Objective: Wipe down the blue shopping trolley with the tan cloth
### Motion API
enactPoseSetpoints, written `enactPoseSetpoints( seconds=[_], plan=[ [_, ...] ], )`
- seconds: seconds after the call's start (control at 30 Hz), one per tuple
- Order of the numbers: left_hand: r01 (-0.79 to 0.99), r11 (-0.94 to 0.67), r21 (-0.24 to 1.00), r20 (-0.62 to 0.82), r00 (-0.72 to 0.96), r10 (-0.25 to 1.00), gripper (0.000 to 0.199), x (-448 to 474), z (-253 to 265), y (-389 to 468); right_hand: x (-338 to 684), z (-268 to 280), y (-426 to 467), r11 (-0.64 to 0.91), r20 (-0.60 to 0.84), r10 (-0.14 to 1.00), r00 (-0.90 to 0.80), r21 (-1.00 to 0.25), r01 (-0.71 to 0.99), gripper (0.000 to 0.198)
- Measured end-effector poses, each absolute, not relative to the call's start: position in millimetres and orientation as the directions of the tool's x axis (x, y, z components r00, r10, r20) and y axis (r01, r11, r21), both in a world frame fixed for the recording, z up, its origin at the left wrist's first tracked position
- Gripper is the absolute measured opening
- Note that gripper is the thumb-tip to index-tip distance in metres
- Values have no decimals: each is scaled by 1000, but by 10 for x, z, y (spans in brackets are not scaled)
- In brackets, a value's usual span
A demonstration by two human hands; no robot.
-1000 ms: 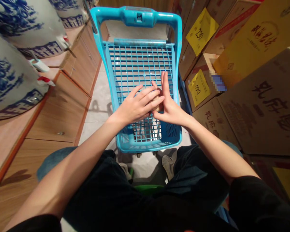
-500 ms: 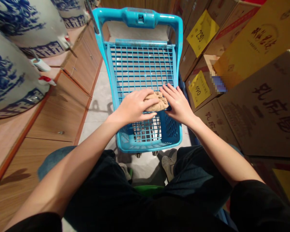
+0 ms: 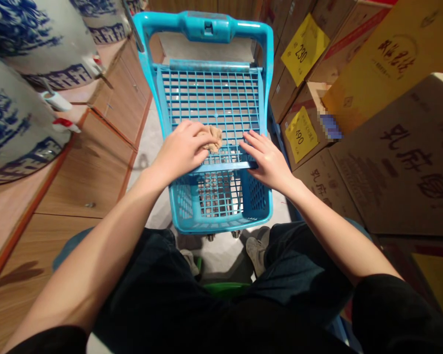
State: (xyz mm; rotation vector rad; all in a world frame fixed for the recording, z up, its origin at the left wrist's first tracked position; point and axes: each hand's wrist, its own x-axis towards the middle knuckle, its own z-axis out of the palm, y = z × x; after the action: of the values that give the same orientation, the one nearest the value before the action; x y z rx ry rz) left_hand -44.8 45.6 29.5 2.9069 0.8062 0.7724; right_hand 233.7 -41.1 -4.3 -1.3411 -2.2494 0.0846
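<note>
Between my knees stands a blue plastic shopping cart with a grid panel below its handle and a basket section nearer me. My left hand is closed on a crumpled tan cloth, which lies against the left part of the grid panel. Part of the cloth is hidden under the fingers. My right hand rests at the right end of the panel's near edge bar, its fingers stretched out over the grid and holding nothing.
Large blue-and-white ceramic jars stand on wooden cabinets at left. Stacked cardboard boxes with yellow price signs line the right side. A green object, partly hidden, is beneath me.
My left hand has slid the cloth leftward and slightly up the grid panel, away from my right hand. My right hand stays at the panel's right side. The cart appears slightly further left.
</note>
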Motion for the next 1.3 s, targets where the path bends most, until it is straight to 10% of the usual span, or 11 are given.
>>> enactPoseSetpoints(
  seconds=[0.2,1.3],
  plan=[
    [308,-935,178,381,854,354,30,-344,231,268,2327,-37,-417,503,401,836,-375,-288,815,83],
    [397,-895,204,402,799,447,19,-581,345,416,2318,-49,-421,506,410,833,-371,-297,810,84]
  ],
)
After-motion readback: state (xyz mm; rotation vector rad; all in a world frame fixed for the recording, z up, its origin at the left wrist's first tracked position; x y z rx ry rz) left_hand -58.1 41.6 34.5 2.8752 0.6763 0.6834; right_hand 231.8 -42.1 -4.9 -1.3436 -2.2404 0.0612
